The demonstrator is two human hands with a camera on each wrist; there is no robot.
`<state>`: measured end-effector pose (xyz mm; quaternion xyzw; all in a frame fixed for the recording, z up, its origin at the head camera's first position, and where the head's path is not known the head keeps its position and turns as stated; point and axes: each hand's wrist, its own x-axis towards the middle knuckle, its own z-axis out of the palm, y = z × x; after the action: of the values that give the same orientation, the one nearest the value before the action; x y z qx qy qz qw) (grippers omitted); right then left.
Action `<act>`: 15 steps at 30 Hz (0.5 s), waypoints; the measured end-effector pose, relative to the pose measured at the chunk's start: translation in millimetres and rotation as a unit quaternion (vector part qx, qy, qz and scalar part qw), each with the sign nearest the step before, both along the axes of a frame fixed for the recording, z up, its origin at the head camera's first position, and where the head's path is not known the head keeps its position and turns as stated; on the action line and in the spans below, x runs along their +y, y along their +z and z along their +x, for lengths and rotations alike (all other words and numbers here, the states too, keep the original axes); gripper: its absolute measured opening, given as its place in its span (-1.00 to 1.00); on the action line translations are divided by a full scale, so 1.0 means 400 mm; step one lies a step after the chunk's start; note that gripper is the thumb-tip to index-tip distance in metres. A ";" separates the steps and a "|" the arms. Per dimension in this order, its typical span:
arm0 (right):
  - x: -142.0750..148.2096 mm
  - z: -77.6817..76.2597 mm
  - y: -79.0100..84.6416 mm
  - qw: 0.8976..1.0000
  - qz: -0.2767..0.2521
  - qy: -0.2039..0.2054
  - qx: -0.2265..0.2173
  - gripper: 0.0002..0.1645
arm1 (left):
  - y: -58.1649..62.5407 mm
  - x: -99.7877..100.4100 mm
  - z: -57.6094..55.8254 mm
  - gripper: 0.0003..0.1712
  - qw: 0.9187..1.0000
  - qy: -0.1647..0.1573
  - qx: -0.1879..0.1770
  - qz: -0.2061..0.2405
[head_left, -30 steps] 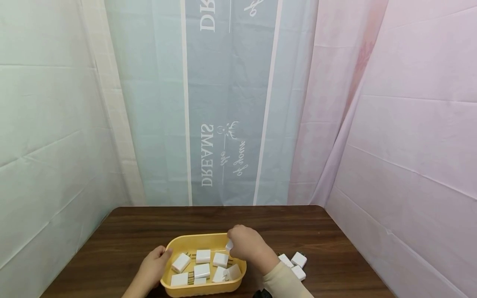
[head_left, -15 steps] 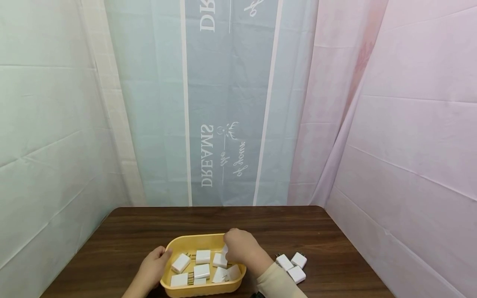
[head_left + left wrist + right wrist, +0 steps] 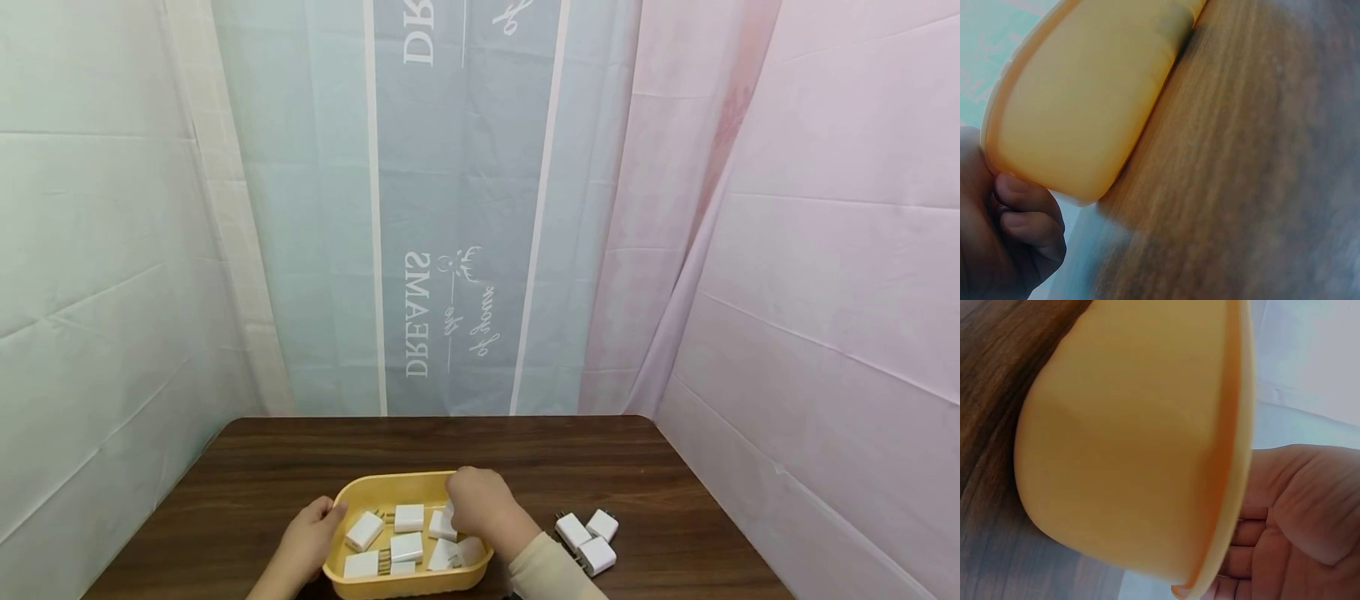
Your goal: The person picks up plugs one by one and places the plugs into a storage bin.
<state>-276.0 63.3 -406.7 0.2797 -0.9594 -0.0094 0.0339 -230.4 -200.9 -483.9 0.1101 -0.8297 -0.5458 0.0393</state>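
Observation:
A yellow plastic basket (image 3: 408, 588) holds several white wall chargers (image 3: 407, 547) with metal prongs. My left hand (image 3: 309, 537) grips the basket's left rim; its curled fingers (image 3: 1032, 228) show under the rim in the left wrist view. My right hand (image 3: 483, 508) is inside the basket's right end, with a white charger (image 3: 451, 508) partly visible between its fingers. In the right wrist view, the basket wall (image 3: 1129, 444) hides that charger and the fingertips of the right hand (image 3: 1297, 519).
Three more white chargers (image 3: 596, 556) lie close together on the dark wooden table (image 3: 675, 533), right of the basket. Pale cloth (image 3: 810, 292) hangs along both sides, and a printed blue curtain (image 3: 450, 208) hangs behind.
My right hand has moved slightly left and down, further into the basket with the charger. The sleeve has moved left, uncovering more of the table chargers. My left hand stays in place.

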 end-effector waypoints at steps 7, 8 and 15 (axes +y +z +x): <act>-0.005 -0.004 -0.022 0.999 0.024 0.001 0.033 -0.73 | -0.007 0.002 -0.001 -0.66 1.000 0.002 0.004 -0.001; -0.006 -0.003 -0.023 0.999 0.028 0.002 0.038 -0.73 | -0.009 0.002 -0.001 -0.66 1.000 0.002 0.004 -0.001; -0.012 0.007 -0.028 0.997 0.055 0.009 0.057 -0.75 | -0.016 0.006 -0.002 -0.67 1.000 0.002 0.010 -0.002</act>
<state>-273.1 58.5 -417.7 0.2888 -0.9514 -0.0780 0.0734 -231.1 -198.6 -490.2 0.1065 -0.8301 -0.5451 0.0490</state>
